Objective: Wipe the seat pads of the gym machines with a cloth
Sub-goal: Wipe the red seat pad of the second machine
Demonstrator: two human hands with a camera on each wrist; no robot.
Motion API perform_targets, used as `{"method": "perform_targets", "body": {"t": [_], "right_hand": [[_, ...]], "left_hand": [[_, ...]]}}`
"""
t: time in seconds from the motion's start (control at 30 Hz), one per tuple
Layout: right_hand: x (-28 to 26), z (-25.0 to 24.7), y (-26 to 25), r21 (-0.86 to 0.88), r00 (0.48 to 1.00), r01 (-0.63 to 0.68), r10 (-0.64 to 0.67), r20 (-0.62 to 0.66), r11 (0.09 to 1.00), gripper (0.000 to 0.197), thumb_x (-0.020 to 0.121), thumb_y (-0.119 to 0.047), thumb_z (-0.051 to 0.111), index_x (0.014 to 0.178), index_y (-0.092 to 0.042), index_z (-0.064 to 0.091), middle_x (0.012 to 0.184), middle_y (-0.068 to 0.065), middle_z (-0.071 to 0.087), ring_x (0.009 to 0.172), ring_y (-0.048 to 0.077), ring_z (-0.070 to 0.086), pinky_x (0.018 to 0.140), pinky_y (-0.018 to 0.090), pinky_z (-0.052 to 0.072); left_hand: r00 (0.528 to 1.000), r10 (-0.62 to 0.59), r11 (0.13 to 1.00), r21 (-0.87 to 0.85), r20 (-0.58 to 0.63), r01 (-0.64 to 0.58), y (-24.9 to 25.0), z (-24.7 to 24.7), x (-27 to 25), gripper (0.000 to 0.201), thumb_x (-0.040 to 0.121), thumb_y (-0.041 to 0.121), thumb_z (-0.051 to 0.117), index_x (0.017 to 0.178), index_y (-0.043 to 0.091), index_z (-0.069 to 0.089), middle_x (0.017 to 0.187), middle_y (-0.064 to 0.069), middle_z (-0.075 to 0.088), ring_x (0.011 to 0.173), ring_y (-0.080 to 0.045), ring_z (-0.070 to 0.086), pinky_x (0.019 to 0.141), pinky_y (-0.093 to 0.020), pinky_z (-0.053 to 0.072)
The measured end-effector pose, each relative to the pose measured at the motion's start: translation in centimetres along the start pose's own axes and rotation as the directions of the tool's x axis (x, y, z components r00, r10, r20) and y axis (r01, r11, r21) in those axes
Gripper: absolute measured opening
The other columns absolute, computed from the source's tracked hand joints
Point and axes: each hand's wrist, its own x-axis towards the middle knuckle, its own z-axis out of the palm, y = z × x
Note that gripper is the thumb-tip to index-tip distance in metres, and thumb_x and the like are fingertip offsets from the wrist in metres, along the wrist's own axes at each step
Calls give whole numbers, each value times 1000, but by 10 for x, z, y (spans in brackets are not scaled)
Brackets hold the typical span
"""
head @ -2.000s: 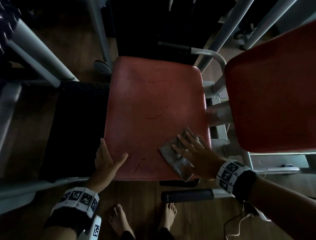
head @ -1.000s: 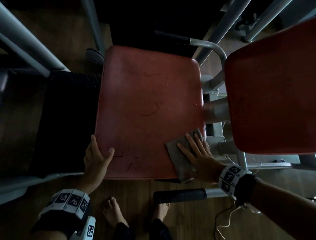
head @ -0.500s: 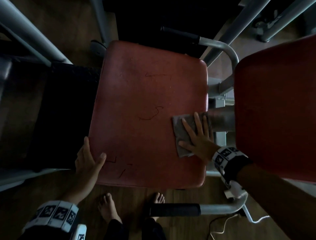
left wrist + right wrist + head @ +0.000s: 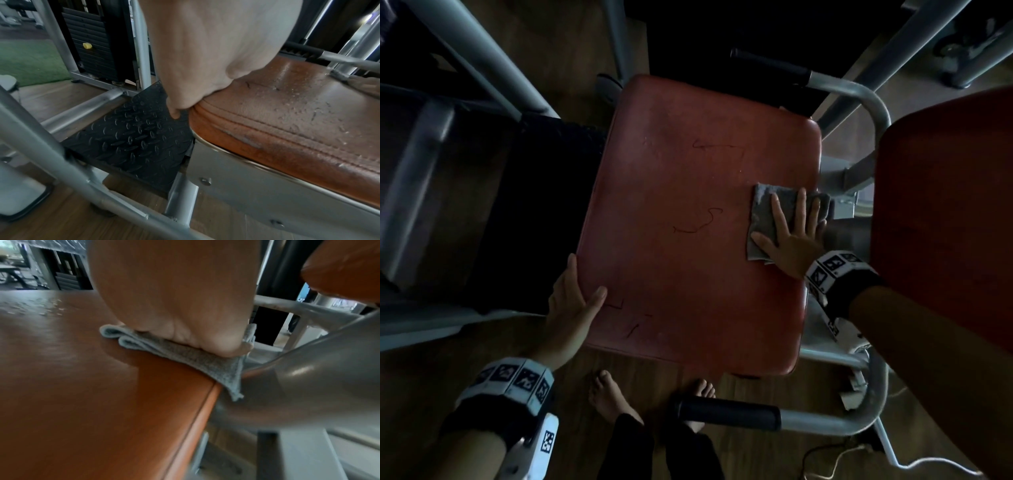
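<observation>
A worn red seat pad with dark scratch marks fills the middle of the head view. A folded grey cloth lies at its right edge, about halfway along. My right hand presses flat on the cloth with straight, spread fingers. In the right wrist view the cloth hangs a little over the rim of the seat pad beneath my right hand. My left hand rests on the pad's near left edge, thumb on top. The left wrist view shows droplets on the seat pad.
A second red pad stands close on the right. Grey frame tubes and black handle grips ring the seat. A black tread plate lies to the left. Bare feet and a cable are on the wooden floor.
My right hand has slid the cloth from the seat's near right corner away from me along the right edge. My left hand has stayed on the near left edge.
</observation>
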Motion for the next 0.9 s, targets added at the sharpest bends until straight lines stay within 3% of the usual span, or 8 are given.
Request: {"method": "perform_targets", "body": {"t": [0.13, 0.33, 0.5, 0.6, 0.7, 0.8, 0.9], "right_hand": [[-30, 14, -12, -73, 999, 30, -28, 23, 997, 89, 71, -84, 3, 146, -42, -22, 156, 10, -28, 143, 39, -21, 114, 62, -5], [-81, 40, -29, -110, 981, 184, -176, 83, 977, 84, 77, -80, 2, 146, -40, -23, 154, 6, -35, 142, 37, -26, 112, 61, -7], [-104, 53, -48, -192, 913, 407, -393, 109, 893, 78, 86, -76, 8, 150, -37, -17, 155, 4, -33, 141, 33, -31, 115, 60, -5], [-106, 53, -66, -252, 842, 537, -528, 109, 805, 75, 91, -73, 12, 153, -34, -4, 160, 9, -16, 146, 36, -17, 114, 63, 7], [-103, 50, -91, -304, 759, 644, -637, 136, 702, 76, 90, -75, 21, 153, -36, 7, 162, 10, -2, 147, 38, 1, 113, 60, 13], [-101, 46, -105, -332, 712, 688, -690, 131, 646, 74, 88, -75, 27, 151, -37, 22, 157, 8, 21, 141, 34, 24, 108, 55, 26], [-100, 41, -107, -364, 685, 699, -722, 95, 615, 71, 88, -73, 31, 150, -39, 25, 148, 5, 34, 130, 29, 33, 100, 49, 29]], "left_hand": [[1000, 0, 1000, -10, 8, 0, 1, -2, 0, 116, 54, 100, 25, 150, 43, -8, 159, -7, 11, 143, -33, 19, 112, -58, 23], [1000, 2, 1000, -15, 19, -2, 4, -4, -2, 108, 61, 95, 20, 151, 41, -5, 160, -5, 12, 144, -33, 17, 112, -55, 17], [1000, 11, 997, -79, 20, -9, 1, -4, 0, 106, 62, 94, 17, 152, 41, 0, 160, -3, 15, 144, -33, 18, 112, -54, 17], [998, 43, 988, -149, 40, -37, 3, -7, -4, 105, 64, 92, 17, 153, 39, 1, 161, 0, 13, 146, -31, 14, 114, -52, 13], [991, 116, 959, -269, 73, -92, 2, -14, -12, 97, 73, 84, 25, 153, 35, 3, 161, 3, 12, 146, -19, 14, 119, -50, 12], [989, 148, 936, -327, 26, -131, -3, -22, -21, 71, 94, 63, 36, 154, 29, 17, 158, 4, 23, 136, -3, 22, 116, -37, 21], [992, 119, 943, -307, -41, -126, -12, -29, -28, 55, 99, 48, 37, 149, 24, 33, 151, 5, 37, 133, -1, 33, 109, -26, 27]]}}
